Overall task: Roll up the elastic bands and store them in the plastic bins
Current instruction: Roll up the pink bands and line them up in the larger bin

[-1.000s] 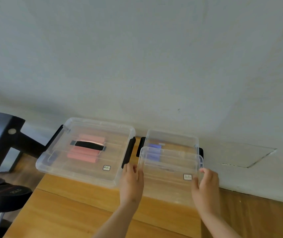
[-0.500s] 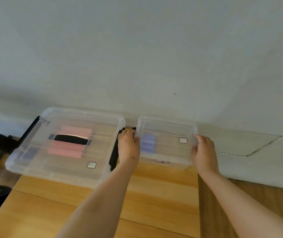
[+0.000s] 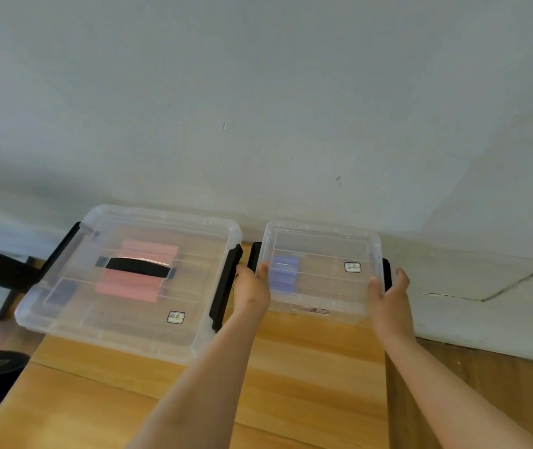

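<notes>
Snugly, hands (image 3: 252, 288) (image 3: 388, 299) around small bin (image 3: 323, 251)

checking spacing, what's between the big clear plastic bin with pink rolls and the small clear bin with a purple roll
Head view: the left hand fills the gap, gripping the small clear bin, beside a black side latch.

1. Clear plastic lidded bins: two, the big bin (image 3: 122, 332) and the small bin (image 3: 323, 241).
2. Black side latches (image 3: 223, 286): four, two per bin.
3. Little white stickers (image 3: 176, 317): two, one per lid.
4. Rolled pink elastic bands (image 3: 129, 288): at least two, tough to count through the lid.
5. Rolled purple bands (image 3: 284, 273): one stack, exact count unclear.
6. Bare hands: two, left hand (image 3: 250, 290) and right hand (image 3: 388, 299).
</notes>
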The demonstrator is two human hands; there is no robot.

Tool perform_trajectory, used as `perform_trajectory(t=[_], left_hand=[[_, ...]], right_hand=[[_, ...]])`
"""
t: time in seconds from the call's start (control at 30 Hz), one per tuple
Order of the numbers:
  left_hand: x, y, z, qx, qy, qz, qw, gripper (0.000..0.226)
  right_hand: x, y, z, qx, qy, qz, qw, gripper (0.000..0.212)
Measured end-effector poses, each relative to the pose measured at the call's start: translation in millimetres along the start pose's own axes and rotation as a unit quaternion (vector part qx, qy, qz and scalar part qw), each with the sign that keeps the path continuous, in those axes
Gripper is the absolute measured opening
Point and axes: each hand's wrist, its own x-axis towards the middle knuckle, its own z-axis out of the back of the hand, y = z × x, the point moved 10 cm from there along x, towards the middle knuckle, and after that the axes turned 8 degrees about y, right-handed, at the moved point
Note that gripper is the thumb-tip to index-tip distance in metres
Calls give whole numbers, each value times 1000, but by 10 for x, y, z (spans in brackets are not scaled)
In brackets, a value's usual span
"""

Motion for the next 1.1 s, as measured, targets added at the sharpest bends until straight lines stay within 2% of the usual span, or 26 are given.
perform_trajectory(t=[0.07, 0.23, 0.33, 0.43, 0.53, 0.63, 0.73, 0.8, 0.87, 0.9, 0.97, 1.0, 1.1], left_hand=[[-3, -3, 34, 42, -19, -13, 999, 55], [-99, -111, 44, 143, -85, -95, 982, 49], [-120, -105, 42, 133, -85, -112, 981, 41], [-141, -100, 58, 126, -91, -113, 981, 31], [-168, -131, 59, 168, -99, -119, 974, 20], [-175, -145, 74, 194, -95, -127, 968, 20], [-115, -168, 56, 224, -75, -128, 963, 27], [-83, -189, 25, 264, -70, -144, 951, 38], [-96, -234, 32, 341, -93, -168, 920, 48], [-118, -272, 45, 384, -110, -184, 898, 52], [-166, -309, 92, 431, -132, -211, 868, 58], [-177, -297, 142, 427, -137, -213, 868, 61], [-114, -115, 376, 376, -138, -148, 904, 81]], right_hand=[[-19, -26, -2, 14, 9, -14, 1000, 62], [-91, 106, 170, -66, -65, 44, 995, 55], [-128, 161, 159, -104, -64, 72, 990, 41], [-158, 176, 132, -124, -47, 59, 989, 38], [-228, 240, 128, -154, -49, 77, 984, 32], [-243, 234, 113, -162, -56, 90, 981, 30], [-208, 216, 43, -163, -33, 86, 982, 31], [-176, 239, -20, -181, -7, 101, 978, 46], [-192, 300, -96, -262, 13, 132, 956, 64], [-211, 356, -100, -309, 0, 161, 937, 65], [-293, 488, -86, -361, -36, 228, 903, 53], [-341, 534, -93, -365, -43, 253, 895, 48], [-491, 599, -370, -405, 9, 296, 865, 58]])
